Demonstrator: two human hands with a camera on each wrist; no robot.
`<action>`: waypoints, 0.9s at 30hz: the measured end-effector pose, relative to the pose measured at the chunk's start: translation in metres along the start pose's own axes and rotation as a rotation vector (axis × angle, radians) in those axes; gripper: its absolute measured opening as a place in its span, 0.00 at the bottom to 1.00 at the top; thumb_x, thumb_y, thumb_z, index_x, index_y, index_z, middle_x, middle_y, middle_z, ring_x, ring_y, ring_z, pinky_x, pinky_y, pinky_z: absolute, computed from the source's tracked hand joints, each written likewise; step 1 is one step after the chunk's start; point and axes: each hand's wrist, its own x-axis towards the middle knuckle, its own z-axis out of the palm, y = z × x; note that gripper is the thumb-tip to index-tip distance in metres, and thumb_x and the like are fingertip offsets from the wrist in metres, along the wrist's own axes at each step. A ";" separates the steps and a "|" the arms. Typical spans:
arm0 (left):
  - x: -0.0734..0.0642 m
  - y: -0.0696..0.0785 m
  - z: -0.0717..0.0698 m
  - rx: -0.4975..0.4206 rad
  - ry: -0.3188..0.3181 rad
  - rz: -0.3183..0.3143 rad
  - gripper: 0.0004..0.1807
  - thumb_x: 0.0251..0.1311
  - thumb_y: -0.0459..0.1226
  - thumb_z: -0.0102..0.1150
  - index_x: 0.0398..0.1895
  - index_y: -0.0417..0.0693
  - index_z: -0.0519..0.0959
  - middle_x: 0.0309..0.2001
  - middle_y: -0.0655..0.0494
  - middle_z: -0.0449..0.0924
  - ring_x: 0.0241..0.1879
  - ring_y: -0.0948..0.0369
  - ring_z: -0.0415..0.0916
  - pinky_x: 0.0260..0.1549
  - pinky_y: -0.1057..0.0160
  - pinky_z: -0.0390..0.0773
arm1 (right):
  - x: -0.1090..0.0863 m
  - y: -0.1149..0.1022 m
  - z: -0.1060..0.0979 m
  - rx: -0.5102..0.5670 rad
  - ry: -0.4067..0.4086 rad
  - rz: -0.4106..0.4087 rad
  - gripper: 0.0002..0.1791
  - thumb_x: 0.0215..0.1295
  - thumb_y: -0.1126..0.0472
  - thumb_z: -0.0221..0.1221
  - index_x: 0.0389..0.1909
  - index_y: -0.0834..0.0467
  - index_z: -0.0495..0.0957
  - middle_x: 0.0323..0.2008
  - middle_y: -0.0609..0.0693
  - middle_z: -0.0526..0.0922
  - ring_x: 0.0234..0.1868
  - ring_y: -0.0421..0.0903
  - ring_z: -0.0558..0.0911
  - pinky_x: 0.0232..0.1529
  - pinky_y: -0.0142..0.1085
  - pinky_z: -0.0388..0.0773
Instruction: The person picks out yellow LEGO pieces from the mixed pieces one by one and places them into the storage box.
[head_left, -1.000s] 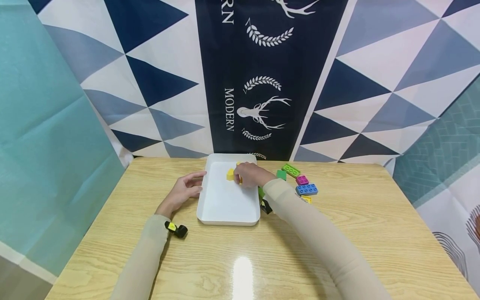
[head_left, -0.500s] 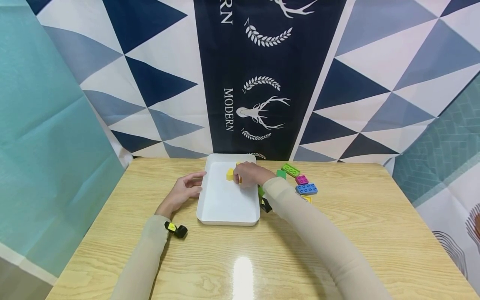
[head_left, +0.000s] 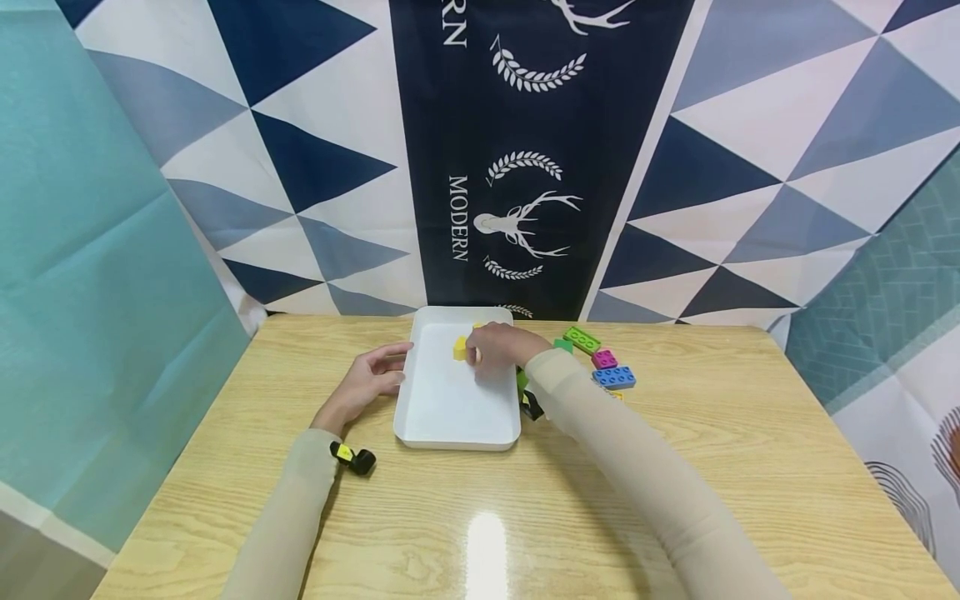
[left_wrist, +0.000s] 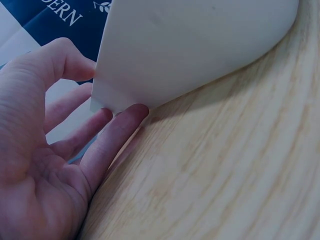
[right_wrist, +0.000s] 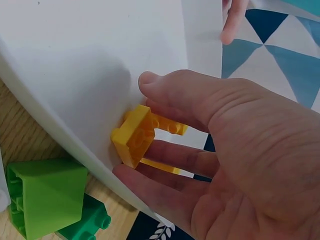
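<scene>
The fingers [right_wrist: 170, 157] of the right hand [head_left: 497, 348] are loosely curled around a yellow brick [right_wrist: 136, 136], thumb above and the other fingers below and beside it; they lie close against the brick, though a firm pinch cannot be told from the wrist view. In the head view the yellow brick [head_left: 460, 347] shows just left of the hand, inside the white tray [head_left: 450, 408], near the tray's far edge. The left hand [head_left: 367, 379] rests on the table [head_left: 480, 517] at the tray's left edge, its fingers relaxed and nearly straight, the fingertips [left_wrist: 131, 114] touching the tray's outer wall [left_wrist: 190, 55] and the thumb above its rim. The tray sits toward the far edge of the table, about midway between the left and right edges. Just outside the tray's right edge lie loose bricks: a light green brick [head_left: 582, 340] farthest back, a dark green brick [head_left: 563, 346] beside it, a pink brick [head_left: 603, 359] and a blue brick [head_left: 613, 378] nearer. The right wrist view shows a green brick [right_wrist: 45, 202] on the wood right against the tray's wall. A patterned cloth backdrop [head_left: 525, 150] hangs behind the table's far edge.
</scene>
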 end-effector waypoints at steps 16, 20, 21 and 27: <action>0.000 0.002 0.000 -0.002 -0.001 0.004 0.35 0.77 0.28 0.60 0.86 0.36 0.68 0.82 0.26 0.69 0.66 0.54 0.82 0.50 0.66 0.93 | -0.002 -0.002 -0.015 -0.030 -0.005 0.002 0.14 0.76 0.58 0.71 0.58 0.53 0.90 0.56 0.51 0.90 0.51 0.49 0.82 0.50 0.37 0.83; -0.001 0.002 0.001 0.000 -0.001 0.004 0.35 0.77 0.28 0.60 0.86 0.36 0.67 0.82 0.26 0.69 0.68 0.50 0.81 0.50 0.66 0.93 | -0.006 -0.004 -0.021 -0.006 -0.016 0.011 0.14 0.77 0.58 0.71 0.59 0.52 0.90 0.61 0.51 0.89 0.56 0.51 0.80 0.58 0.41 0.85; -0.001 0.002 0.001 0.000 -0.001 0.004 0.35 0.77 0.28 0.60 0.86 0.36 0.67 0.82 0.26 0.69 0.69 0.50 0.81 0.51 0.66 0.93 | -0.007 -0.004 -0.023 -0.007 -0.016 0.013 0.15 0.77 0.57 0.70 0.60 0.52 0.90 0.62 0.51 0.88 0.58 0.51 0.80 0.60 0.42 0.85; -0.001 0.002 0.001 0.003 0.000 0.005 0.35 0.77 0.28 0.60 0.86 0.36 0.68 0.82 0.26 0.69 0.69 0.50 0.81 0.51 0.66 0.93 | -0.009 -0.005 -0.033 -0.007 -0.016 0.051 0.19 0.77 0.55 0.71 0.65 0.49 0.90 0.68 0.52 0.86 0.64 0.54 0.77 0.71 0.50 0.83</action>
